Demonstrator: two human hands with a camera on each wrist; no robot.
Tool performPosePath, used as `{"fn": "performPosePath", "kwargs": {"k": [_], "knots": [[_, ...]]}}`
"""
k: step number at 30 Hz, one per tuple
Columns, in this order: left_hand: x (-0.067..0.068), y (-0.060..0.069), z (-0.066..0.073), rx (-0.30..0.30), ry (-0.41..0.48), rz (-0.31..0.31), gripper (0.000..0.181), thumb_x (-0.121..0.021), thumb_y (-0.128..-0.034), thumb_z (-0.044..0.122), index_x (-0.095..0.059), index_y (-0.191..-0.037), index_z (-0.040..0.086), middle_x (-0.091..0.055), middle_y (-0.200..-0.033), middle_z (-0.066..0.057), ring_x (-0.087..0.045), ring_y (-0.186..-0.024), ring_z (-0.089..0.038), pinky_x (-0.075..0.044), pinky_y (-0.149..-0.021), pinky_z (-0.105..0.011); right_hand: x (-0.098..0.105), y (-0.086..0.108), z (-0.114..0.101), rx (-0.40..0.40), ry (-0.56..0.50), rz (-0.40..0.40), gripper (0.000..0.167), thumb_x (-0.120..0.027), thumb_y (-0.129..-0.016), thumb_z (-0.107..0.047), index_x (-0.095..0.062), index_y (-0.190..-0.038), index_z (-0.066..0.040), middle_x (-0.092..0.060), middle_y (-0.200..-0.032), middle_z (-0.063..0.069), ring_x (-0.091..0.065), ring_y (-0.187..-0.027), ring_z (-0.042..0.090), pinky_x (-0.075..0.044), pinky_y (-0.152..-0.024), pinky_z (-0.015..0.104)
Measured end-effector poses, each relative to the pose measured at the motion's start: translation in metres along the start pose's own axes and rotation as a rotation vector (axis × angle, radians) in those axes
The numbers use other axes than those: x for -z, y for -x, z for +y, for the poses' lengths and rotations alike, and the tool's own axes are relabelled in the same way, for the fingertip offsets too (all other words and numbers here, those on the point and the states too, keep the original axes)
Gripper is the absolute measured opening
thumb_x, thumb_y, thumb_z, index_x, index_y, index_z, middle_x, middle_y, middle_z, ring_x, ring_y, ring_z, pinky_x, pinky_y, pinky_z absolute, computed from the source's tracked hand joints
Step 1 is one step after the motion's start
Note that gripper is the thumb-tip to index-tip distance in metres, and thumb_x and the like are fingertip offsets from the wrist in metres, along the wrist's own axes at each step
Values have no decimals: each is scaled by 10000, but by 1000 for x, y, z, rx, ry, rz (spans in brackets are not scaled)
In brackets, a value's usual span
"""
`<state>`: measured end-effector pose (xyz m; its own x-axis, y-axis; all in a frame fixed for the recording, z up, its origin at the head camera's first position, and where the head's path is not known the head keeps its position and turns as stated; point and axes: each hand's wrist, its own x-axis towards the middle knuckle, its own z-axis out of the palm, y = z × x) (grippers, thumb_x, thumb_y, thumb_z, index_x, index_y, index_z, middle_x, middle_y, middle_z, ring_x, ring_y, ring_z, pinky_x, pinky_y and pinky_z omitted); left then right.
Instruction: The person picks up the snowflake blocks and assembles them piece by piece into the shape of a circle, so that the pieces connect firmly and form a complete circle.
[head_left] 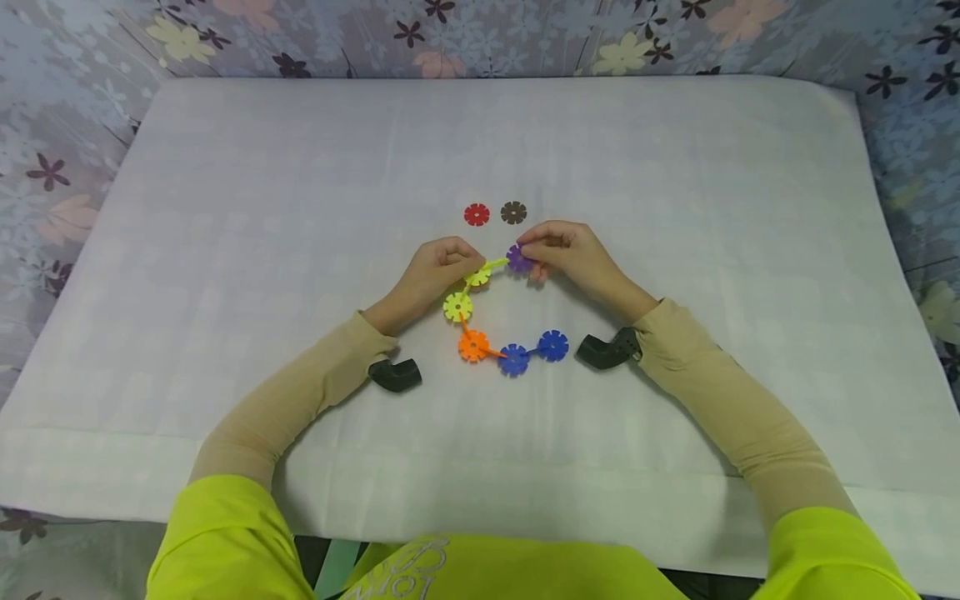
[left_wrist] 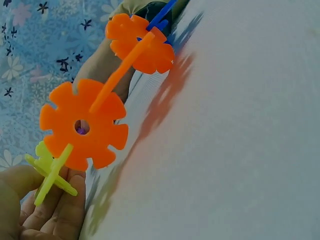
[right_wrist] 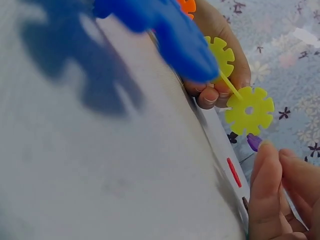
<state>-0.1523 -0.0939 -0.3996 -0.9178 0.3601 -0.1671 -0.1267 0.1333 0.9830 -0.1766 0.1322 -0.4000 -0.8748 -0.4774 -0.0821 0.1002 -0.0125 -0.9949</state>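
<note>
A curved chain of notched plastic snowflake discs runs between and below the hands in the head view: yellow discs (head_left: 457, 307), an orange disc (head_left: 473, 346) and blue discs (head_left: 553, 345). My left hand (head_left: 435, 271) pinches a yellow part near the chain's upper end. Between thumb and fingertips, my right hand (head_left: 577, 254) pinches a purple disc (head_left: 517, 260). In the right wrist view the purple disc (right_wrist: 254, 142) meets the edge of the end yellow disc (right_wrist: 249, 111); how deep the notches engage is hidden. Orange discs (left_wrist: 84, 125) stand out in the left wrist view.
Beyond the hands, a red disc (head_left: 477, 214) and a brown disc (head_left: 513, 212) lie apart on the white-covered table (head_left: 300, 167). A black curved piece (head_left: 395, 376) sits at the left wrist, another black piece (head_left: 607, 348) at the right. Flowered cloth surrounds the table's far side.
</note>
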Motion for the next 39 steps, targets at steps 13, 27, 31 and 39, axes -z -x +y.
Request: {"fn": "performPosePath", "kwargs": {"k": [13,27,31,39], "knots": [[-1,-1,0,4,-12,-15,133,-580,-874,85,-584,-901,-45,-605,-680,-44,-462,-573,-116,-394,-562,-217,-3,3,-2,-56,-41,-9,128,-593,-817,66,-631,-936,36,-642,-789,109,-580,-562,161,-493,-558,255],[0,1,0,-14,-51,-19,132,-596,-861,88,-600,-881,-43,-585,-637,-53,-419,-538,-104,-355,-539,-219,-10,2,0,-22,-90,-37,139,-560,-813,119,-630,-840,3,-637,-752,105,-570,-536,147,-488,-533,244],[1,1,0,-10,-46,-28,130,-589,-863,100,-592,-883,-28,-573,-630,-69,-431,-549,-121,-366,-563,-230,-9,2,0,-33,-38,-51,148,-561,-825,95,-620,-953,49,-629,-794,120,-580,-584,157,-493,-574,251],[3,0,3,40,-135,-150,309,-563,-893,234,-601,-1098,5,-639,-736,-116,-588,-606,-227,-446,-739,-285,-3,2,-7,-2,169,-89,353,-582,-840,16,-522,-1186,51,-587,-963,135,-590,-728,201,-487,-649,274]]}}
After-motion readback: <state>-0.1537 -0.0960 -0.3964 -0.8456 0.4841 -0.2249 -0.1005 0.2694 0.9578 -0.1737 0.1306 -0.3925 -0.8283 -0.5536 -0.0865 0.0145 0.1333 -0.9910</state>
